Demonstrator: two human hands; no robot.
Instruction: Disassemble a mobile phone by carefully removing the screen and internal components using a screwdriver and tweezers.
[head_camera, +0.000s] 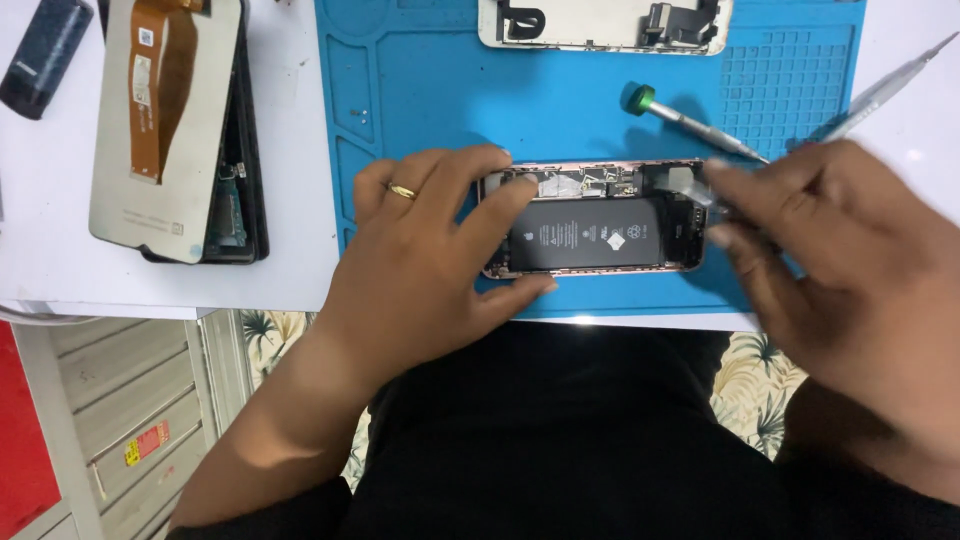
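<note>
An opened phone (600, 235) with its black battery showing lies on a blue work mat (440, 90). My left hand (435, 255), a ring on one finger, grips the phone's left end with fingers on its top and bottom edges. My right hand (830, 240) is at the phone's right end and pinches a thin metal tool, apparently tweezers (700, 192), whose tip touches the parts beside the battery. The tool's grip is hidden under my fingers.
A green-capped screwdriver (690, 118) lies on the mat behind the phone. A detached white screen (600, 25) sits at the mat's far edge. Another opened phone with a lifted panel (165, 120) lies left, a dark case (45, 50) beyond it, a silver tool (890, 85) at right.
</note>
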